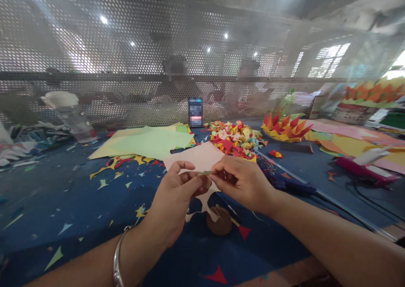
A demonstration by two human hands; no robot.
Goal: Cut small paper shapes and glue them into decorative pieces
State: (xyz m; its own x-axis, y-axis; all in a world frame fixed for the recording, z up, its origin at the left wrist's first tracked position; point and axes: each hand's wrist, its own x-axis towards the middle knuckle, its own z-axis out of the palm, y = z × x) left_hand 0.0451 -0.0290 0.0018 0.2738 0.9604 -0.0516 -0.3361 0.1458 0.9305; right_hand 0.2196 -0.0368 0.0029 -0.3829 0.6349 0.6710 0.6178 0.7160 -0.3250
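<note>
My left hand [179, 190] and my right hand [242, 179] meet over the middle of the table. Between their fingertips is a small pale green paper piece [205, 173], pinched from both sides and partly hidden by the fingers. Behind them lies a pale pink paper sheet [196, 156] with its near edge cut into curves. Below my hands sits a round brown object [220, 223], its kind unclear. Past my right hand is a heap of small coloured paper pieces [234, 137].
Light green and yellow sheets [148, 139] lie at the left back, near a propped phone [195, 113]. A paper flower [286, 128], a magenta and white glue gun [367, 169] and a blue-handled rod [291, 183] are at right. A plastic bottle [76, 120] stands left, before a perforated screen [133, 59].
</note>
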